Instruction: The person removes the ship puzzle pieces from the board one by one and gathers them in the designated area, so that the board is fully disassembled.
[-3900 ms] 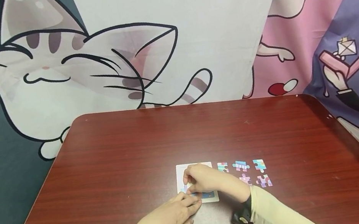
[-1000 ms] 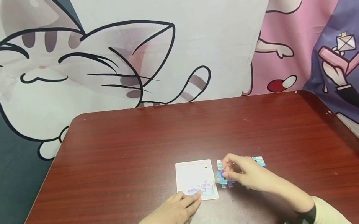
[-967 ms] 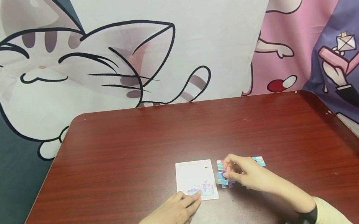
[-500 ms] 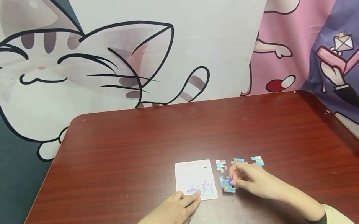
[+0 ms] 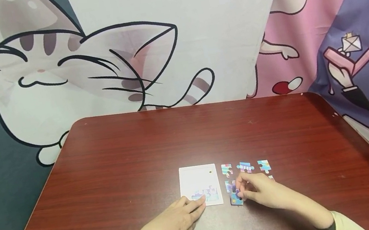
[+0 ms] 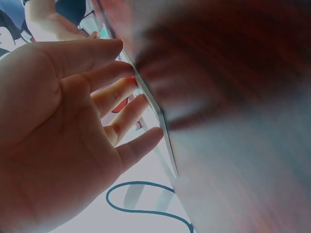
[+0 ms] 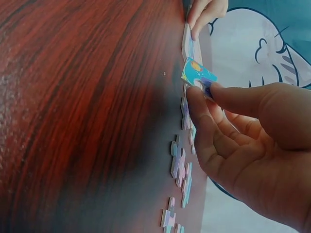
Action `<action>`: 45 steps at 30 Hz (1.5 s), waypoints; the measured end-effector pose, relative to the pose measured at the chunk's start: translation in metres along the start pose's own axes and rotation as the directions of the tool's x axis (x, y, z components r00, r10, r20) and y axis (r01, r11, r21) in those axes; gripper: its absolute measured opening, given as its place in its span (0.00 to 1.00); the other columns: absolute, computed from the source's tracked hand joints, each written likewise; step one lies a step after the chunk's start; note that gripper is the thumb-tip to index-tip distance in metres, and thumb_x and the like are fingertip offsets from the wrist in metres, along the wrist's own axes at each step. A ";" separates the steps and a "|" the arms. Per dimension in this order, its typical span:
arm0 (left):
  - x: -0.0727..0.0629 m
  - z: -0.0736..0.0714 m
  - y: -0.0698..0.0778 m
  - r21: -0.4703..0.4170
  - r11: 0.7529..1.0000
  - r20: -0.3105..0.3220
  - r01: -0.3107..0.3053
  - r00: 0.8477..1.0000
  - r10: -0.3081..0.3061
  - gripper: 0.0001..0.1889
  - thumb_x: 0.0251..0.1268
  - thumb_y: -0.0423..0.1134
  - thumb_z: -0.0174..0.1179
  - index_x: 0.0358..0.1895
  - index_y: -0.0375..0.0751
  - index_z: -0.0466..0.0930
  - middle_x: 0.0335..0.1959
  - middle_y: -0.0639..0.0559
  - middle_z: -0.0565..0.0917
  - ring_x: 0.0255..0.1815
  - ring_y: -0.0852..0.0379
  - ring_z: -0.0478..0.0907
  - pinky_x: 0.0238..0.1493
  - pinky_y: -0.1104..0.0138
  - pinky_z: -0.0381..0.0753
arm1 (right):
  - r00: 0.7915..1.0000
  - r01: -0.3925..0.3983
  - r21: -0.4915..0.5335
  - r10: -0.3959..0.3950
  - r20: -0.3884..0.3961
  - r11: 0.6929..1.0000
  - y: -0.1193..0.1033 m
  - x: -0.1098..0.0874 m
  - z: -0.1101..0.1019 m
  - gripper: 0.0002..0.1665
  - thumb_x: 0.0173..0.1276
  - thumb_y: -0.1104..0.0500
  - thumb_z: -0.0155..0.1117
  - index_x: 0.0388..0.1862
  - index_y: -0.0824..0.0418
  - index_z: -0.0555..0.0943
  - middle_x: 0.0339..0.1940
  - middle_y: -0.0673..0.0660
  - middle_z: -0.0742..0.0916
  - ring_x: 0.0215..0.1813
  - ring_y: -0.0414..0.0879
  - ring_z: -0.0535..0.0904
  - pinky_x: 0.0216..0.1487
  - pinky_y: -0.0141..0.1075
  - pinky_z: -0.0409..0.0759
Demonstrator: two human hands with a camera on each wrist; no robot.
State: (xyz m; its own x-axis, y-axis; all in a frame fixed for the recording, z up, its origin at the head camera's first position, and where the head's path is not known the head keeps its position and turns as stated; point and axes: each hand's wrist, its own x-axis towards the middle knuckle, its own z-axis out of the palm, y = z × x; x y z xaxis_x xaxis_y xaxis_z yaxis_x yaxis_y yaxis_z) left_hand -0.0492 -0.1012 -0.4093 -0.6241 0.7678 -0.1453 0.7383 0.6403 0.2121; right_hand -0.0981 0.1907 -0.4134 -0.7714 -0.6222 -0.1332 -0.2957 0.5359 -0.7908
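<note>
Between thumb and fingers, my right hand (image 5: 265, 192) pinches a blue jigsaw puzzle piece (image 5: 236, 199) with a purple part. In the right wrist view an orange spot shows on that puzzle piece (image 7: 196, 68), held up close to the other pieces. The square white puzzle board (image 5: 195, 177) has several joined purple-and-blue pieces (image 5: 210, 193) along its lower part. My left hand (image 5: 172, 224) rests with extended fingers on the board's lower left edge; in the left wrist view its fingertips (image 6: 155, 133) touch the board's rim.
Right of the board, three loose pieces make up a back row: a striped piece (image 5: 226, 169), a middle piece (image 5: 245, 167) and a blue piece (image 5: 264, 165). Nearer, a piece (image 5: 228, 186) lies beside my right fingers, and my right hand partly covers others. Brown table (image 5: 123, 160) surrounds them.
My right hand left the board, took the blue puzzle piece, then shifted slightly right and nearer, turning it. More of the back row is uncovered. My left hand stays on the board.
</note>
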 end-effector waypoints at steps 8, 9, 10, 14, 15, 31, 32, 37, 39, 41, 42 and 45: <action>0.000 0.001 -0.001 0.011 1.000 0.006 -0.002 1.000 0.002 0.25 0.70 0.41 0.48 0.69 0.45 0.63 0.71 0.56 0.61 0.47 0.66 0.65 0.54 0.71 0.71 | 1.000 0.007 -0.038 -0.006 0.026 0.999 -0.001 -0.004 0.002 0.07 0.65 0.57 0.62 0.33 0.54 0.71 0.29 0.46 0.81 0.30 0.34 0.75 0.26 0.27 0.73; 0.000 0.001 -0.002 0.016 1.000 0.004 -0.005 1.000 0.005 0.25 0.70 0.41 0.48 0.69 0.45 0.63 0.71 0.56 0.61 0.47 0.66 0.65 0.54 0.71 0.71 | 1.000 0.006 -0.035 -0.005 0.028 0.999 0.000 -0.004 0.002 0.07 0.65 0.57 0.62 0.33 0.54 0.71 0.29 0.46 0.81 0.31 0.34 0.75 0.26 0.27 0.73; 0.000 0.001 -0.002 0.021 1.000 0.004 -0.007 1.000 0.007 0.25 0.70 0.42 0.48 0.69 0.45 0.62 0.71 0.56 0.61 0.47 0.66 0.65 0.54 0.70 0.71 | 1.000 0.006 -0.035 -0.005 0.028 0.999 0.000 -0.004 0.002 0.08 0.65 0.56 0.61 0.33 0.54 0.71 0.28 0.45 0.81 0.31 0.34 0.75 0.26 0.27 0.73; 0.000 0.001 -0.002 0.019 1.000 0.007 -0.009 1.000 0.009 0.26 0.69 0.42 0.48 0.69 0.46 0.62 0.71 0.56 0.61 0.47 0.66 0.65 0.55 0.70 0.71 | 0.999 0.000 -0.025 0.001 0.037 1.000 0.000 -0.004 0.004 0.08 0.66 0.55 0.61 0.34 0.54 0.71 0.28 0.45 0.81 0.31 0.34 0.75 0.26 0.28 0.73; 0.000 0.001 -0.003 0.016 1.000 0.009 -0.009 1.000 0.009 0.26 0.69 0.42 0.48 0.70 0.45 0.62 0.71 0.56 0.61 0.48 0.66 0.65 0.55 0.70 0.71 | 0.999 0.000 -0.025 0.001 0.041 1.000 0.001 -0.004 0.004 0.08 0.66 0.54 0.60 0.34 0.54 0.71 0.28 0.45 0.81 0.31 0.34 0.75 0.26 0.28 0.73; -0.001 -0.001 -0.002 0.010 1.000 0.002 -0.008 1.000 0.008 0.25 0.70 0.41 0.48 0.69 0.44 0.62 0.71 0.54 0.61 0.47 0.66 0.65 0.54 0.71 0.71 | 0.998 0.042 -0.105 -0.038 0.040 0.994 0.004 -0.003 0.009 0.05 0.66 0.56 0.60 0.35 0.54 0.73 0.26 0.43 0.79 0.30 0.31 0.72 0.28 0.27 0.75; -0.001 -0.001 -0.002 0.014 1.000 0.003 -0.008 1.000 0.008 0.25 0.70 0.41 0.48 0.69 0.44 0.62 0.71 0.55 0.61 0.47 0.66 0.65 0.54 0.72 0.70 | 0.999 0.041 -0.108 -0.037 0.039 0.993 0.004 -0.003 0.009 0.05 0.66 0.57 0.61 0.35 0.54 0.73 0.26 0.43 0.79 0.30 0.31 0.72 0.28 0.27 0.75; -0.001 -0.001 -0.002 0.021 1.000 -0.003 -0.012 1.000 0.012 0.25 0.70 0.41 0.48 0.69 0.44 0.62 0.71 0.54 0.62 0.47 0.66 0.65 0.54 0.72 0.71 | 0.999 0.036 -0.132 -0.032 0.031 0.991 0.004 -0.002 0.010 0.05 0.65 0.59 0.62 0.35 0.54 0.74 0.26 0.43 0.79 0.30 0.31 0.72 0.28 0.27 0.75; -0.001 -0.001 -0.002 0.020 1.000 -0.001 -0.009 1.000 0.009 0.25 0.70 0.41 0.48 0.69 0.44 0.62 0.71 0.55 0.62 0.46 0.66 0.65 0.54 0.72 0.71 | 0.999 0.037 -0.143 -0.033 0.027 0.989 0.003 -0.002 0.010 0.05 0.64 0.60 0.62 0.35 0.54 0.74 0.26 0.43 0.78 0.30 0.31 0.71 0.28 0.26 0.75; -0.001 -0.002 -0.002 0.017 1.000 0.005 -0.005 1.000 0.005 0.25 0.70 0.41 0.48 0.69 0.44 0.62 0.71 0.55 0.61 0.46 0.66 0.65 0.53 0.72 0.71 | 0.999 0.039 -0.154 -0.036 0.026 0.987 0.002 -0.002 0.010 0.05 0.64 0.60 0.62 0.35 0.54 0.74 0.26 0.42 0.78 0.29 0.31 0.71 0.27 0.26 0.75; -0.001 -0.002 -0.001 0.017 1.000 0.007 -0.004 1.000 0.004 0.25 0.70 0.41 0.48 0.70 0.44 0.62 0.71 0.55 0.61 0.46 0.66 0.65 0.53 0.72 0.71 | 0.999 0.042 -0.159 -0.039 0.025 0.986 0.002 -0.002 0.010 0.05 0.64 0.60 0.62 0.35 0.54 0.74 0.26 0.42 0.78 0.29 0.31 0.71 0.27 0.26 0.74; -0.001 -0.002 -0.001 0.012 1.000 0.013 -0.001 1.000 0.001 0.26 0.70 0.42 0.48 0.70 0.45 0.61 0.71 0.55 0.61 0.46 0.66 0.65 0.53 0.72 0.71 | 0.999 0.051 -0.172 -0.048 0.025 0.984 0.001 -0.001 0.011 0.05 0.64 0.61 0.62 0.35 0.55 0.74 0.25 0.41 0.77 0.29 0.30 0.70 0.27 0.26 0.74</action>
State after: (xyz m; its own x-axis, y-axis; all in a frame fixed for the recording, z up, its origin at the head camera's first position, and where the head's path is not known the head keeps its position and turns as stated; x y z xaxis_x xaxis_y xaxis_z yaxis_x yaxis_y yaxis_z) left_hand -0.0495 -0.1029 -0.4078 -0.6199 0.7686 -0.1580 0.7420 0.6397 0.2005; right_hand -0.0914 0.1858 -0.4202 -0.7419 -0.6614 -0.1104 -0.4274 0.5933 -0.6822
